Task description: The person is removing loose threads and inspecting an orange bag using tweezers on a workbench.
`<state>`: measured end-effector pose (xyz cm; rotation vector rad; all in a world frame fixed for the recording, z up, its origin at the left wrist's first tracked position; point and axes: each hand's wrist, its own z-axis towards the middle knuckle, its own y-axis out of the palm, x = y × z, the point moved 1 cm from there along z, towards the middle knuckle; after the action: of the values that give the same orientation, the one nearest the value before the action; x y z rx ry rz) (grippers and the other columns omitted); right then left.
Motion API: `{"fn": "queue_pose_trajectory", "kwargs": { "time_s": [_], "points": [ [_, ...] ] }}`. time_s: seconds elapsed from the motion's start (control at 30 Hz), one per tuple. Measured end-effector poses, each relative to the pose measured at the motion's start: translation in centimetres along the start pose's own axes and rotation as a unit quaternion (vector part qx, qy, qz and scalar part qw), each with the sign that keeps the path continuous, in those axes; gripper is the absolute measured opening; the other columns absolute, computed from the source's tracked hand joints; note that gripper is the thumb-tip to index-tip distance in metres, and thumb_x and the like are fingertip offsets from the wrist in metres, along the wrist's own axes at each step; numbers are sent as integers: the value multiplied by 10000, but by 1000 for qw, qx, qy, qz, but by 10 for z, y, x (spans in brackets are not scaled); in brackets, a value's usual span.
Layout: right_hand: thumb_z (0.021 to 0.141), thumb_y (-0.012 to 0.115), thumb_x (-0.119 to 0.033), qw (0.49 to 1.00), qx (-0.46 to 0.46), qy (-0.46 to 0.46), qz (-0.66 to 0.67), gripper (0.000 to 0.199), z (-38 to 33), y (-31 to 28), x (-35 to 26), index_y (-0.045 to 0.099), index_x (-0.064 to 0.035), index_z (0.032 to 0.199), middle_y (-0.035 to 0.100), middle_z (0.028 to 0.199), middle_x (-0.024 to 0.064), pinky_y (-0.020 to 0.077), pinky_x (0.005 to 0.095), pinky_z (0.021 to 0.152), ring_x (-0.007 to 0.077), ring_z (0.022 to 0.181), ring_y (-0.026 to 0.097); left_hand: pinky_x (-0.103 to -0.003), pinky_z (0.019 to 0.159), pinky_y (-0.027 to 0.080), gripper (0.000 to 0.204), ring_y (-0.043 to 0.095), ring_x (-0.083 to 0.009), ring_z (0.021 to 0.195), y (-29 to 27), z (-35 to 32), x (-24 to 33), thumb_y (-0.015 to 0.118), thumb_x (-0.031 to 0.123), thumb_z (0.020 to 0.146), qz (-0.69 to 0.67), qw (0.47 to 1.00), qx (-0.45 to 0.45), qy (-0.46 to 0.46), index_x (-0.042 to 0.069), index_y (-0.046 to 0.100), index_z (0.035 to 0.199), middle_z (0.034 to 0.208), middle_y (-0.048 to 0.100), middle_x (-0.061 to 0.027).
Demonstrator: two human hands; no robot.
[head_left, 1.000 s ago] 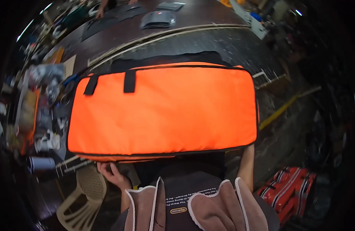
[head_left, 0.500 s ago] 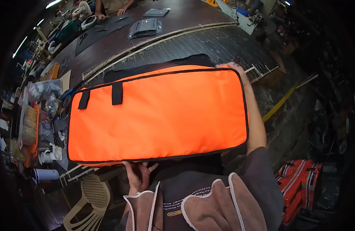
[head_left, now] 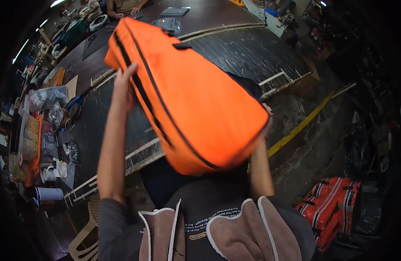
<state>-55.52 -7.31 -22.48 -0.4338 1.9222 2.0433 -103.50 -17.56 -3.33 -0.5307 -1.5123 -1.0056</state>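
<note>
I hold a large bright orange fabric bag (head_left: 196,100) with black piping, tilted so its far end points up and to the left. A long black zip-like strip (head_left: 144,95) runs along its narrow left side, and a black strap loop (head_left: 181,45) shows on the far edge. My left hand (head_left: 125,87) presses against that left side near the far end, its fingers partly hidden and blurred. My right hand (head_left: 266,119) grips the near right corner, mostly behind the bag. Under it, a dark fabric piece (head_left: 248,85) shows on the table.
A dark worktable (head_left: 239,48) spreads beyond the bag, with grey packaged items (head_left: 170,24) on it. Another person's hands (head_left: 135,10) are at its far side. Clear bins (head_left: 30,137) and spools stand left. A plastic chair (head_left: 87,230) and red bags (head_left: 329,209) are nearby.
The bag has turned from lying broad and level to slanting up-left, showing its zipped side. My left hand has moved from beneath the near edge up to the far left; my right came nearer.
</note>
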Motion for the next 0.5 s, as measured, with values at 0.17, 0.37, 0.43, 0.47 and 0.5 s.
{"fn": "queue_pose_trajectory", "kwargs": {
  "time_s": [0.17,0.37,0.43,0.47,0.5],
  "points": [
    [1197,583,-282,937,-34,74,-339,411,-100,127,71,601,-90,834,644,848,-1,541,300,859,111,873,652,-357,1242,413,626,528,-198,1493,7,26,68,645,370,1153,268,929,-218,130,63,505,1680,1590,616,-115],
    [1169,655,-304,885,-175,245,-356,452,-121,147,106,549,-99,779,566,728,-23,541,271,687,69,674,568,-471,1087,553,333,707,-396,1211,-25,-101,67,742,191,1054,608,746,-205,179,45,750,1353,1264,753,-208],
    [1163,669,-314,867,-205,262,-369,454,-122,154,122,544,-103,781,548,724,-33,532,266,658,59,663,559,-481,1065,555,316,687,-394,1209,-37,-128,54,779,99,982,630,728,-147,229,38,758,1292,1236,730,-189],
    [1157,682,-325,853,-226,265,-389,456,-122,157,128,539,-107,782,530,719,-43,523,261,629,49,651,551,-481,1057,556,320,680,-396,1209,-42,-138,48,795,72,956,617,737,-130,244,38,759,1272,1219,723,-182],
    [1136,722,-332,841,-237,263,-410,447,-126,171,132,585,-85,789,551,721,-54,505,250,620,33,652,548,-479,1034,548,310,672,-397,1172,-42,-149,44,814,37,911,606,751,-87,248,35,768,1217,1174,704,-174]
  ]
}}
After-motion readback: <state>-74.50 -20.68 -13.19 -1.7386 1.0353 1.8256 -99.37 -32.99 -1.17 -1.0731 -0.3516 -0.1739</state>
